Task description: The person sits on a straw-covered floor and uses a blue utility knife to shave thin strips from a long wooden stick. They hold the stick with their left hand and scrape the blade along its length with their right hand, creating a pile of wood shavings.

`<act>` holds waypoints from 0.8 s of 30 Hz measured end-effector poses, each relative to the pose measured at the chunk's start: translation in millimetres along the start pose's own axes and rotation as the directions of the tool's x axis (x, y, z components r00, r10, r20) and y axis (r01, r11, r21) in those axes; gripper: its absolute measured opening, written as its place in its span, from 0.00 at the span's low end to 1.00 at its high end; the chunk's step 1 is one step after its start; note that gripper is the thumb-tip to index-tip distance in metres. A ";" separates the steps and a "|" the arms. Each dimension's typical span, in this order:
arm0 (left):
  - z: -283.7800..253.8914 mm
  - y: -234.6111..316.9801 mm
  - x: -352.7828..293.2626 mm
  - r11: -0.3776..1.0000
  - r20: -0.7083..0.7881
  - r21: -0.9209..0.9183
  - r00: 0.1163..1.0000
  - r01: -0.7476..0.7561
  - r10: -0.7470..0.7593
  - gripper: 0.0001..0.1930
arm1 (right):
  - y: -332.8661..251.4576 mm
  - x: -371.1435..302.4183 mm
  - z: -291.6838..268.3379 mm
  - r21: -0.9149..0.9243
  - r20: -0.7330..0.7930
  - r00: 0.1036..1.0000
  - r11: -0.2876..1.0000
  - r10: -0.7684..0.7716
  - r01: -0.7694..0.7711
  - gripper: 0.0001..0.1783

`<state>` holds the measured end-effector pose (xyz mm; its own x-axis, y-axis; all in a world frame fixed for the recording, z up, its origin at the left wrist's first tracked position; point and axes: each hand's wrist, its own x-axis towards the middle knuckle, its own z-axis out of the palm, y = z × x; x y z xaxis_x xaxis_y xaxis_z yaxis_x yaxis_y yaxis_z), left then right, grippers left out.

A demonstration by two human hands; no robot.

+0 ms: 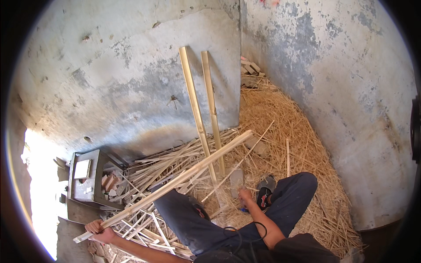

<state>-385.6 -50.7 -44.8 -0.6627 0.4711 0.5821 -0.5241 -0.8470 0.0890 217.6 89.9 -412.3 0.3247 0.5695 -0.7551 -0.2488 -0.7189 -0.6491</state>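
My left hand [101, 231] is closed round the lower end of a long split bamboo pole [175, 181], which slants up and right across my left knee. Between my legs, my right hand [244, 195] is closed beside a flat grey rectangular blade [237, 182]; it looks like a cleaver, its handle mostly covered by my fingers. A small blue piece shows just below that hand. Two more split bamboo lengths, a taller one [193, 92] and a shorter one [209, 87], lean on the wall beyond the pole.
Loose bamboo strips [149, 171] lie heaped to the left, and straw-like shavings [280, 118] cover the floor to the right. A worn wooden stool-like frame [87, 175] stands at left with broken brick pieces beside it. Bricks [251, 68] are piled in the far corner between the walls.
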 end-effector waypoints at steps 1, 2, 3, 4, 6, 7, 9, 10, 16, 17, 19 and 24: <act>2.0 -2.4 -4.5 1.000 -0.062 -0.024 0.998 -0.017 0.015 0.34 | 7.8 -10.2 9.1 -0.090 -0.005 0.999 0.995 0.034 -0.034 0.18; 3.3 -4.7 -7.9 0.997 -0.068 -0.077 0.998 -0.003 -0.003 0.34 | 12.9 -18.8 14.9 -0.178 -0.014 0.998 0.982 0.067 -0.068 0.22; 4.7 -6.7 -10.9 0.991 -0.076 -0.130 0.997 0.013 -0.023 0.34 | 23.0 -18.6 13.0 -0.341 0.028 0.999 0.939 -0.032 0.040 0.25; 4.6 -7.9 -11.9 0.983 -0.083 -0.183 0.995 0.031 -0.047 0.34 | 36.7 -17.0 7.1 -0.488 0.083 0.989 0.861 -0.121 0.146 0.29; 0.2 -6.1 -11.3 0.975 -0.072 -0.214 0.994 0.067 -0.084 0.36 | 57.3 -7.9 4.5 -0.640 0.179 0.974 0.735 -0.140 0.223 0.34; -0.5 -10.0 -13.6 0.972 -0.078 -0.226 0.994 0.062 -0.082 0.36 | 62.4 -1.1 2.0 -0.668 0.200 0.977 0.718 -0.080 0.195 0.36; 0.4 -17.5 -16.4 0.967 -0.101 -0.248 0.992 0.053 -0.080 0.37 | 63.9 8.4 -2.4 -0.756 0.241 0.969 0.636 0.051 0.154 0.38; 1.8 -21.4 -16.2 0.965 -0.117 -0.258 0.990 0.049 -0.081 0.38 | 60.5 11.1 -3.7 -0.810 0.258 0.958 0.568 0.123 0.146 0.39; 10.0 -26.7 -18.7 0.972 -0.099 -0.231 0.993 0.036 -0.060 0.39 | 83.6 0.1 -19.2 -0.983 0.053 0.997 0.177 0.061 0.042 0.41; 6.9 -27.1 -19.4 0.973 -0.081 -0.228 0.995 0.040 -0.060 0.39 | 100.5 18.7 -24.4 -0.989 0.034 0.998 0.147 0.050 0.026 0.40; -0.3 -24.7 -17.4 0.974 -0.106 -0.226 0.993 0.031 -0.056 0.39 | 110.1 41.3 -26.9 -0.988 0.072 0.949 0.149 0.306 0.027 0.42; -6.1 -16.2 -19.4 0.978 -0.127 -0.207 0.990 0.038 -0.065 0.38 | 92.6 22.6 -23.4 -0.989 0.149 0.879 0.091 0.453 0.120 0.35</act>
<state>-367.5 -44.6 -62.6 -0.6899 0.5527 0.4675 -0.6479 -0.7595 -0.0581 223.2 26.9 -487.3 0.0373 0.2342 -0.9715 0.9183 -0.3915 -0.0592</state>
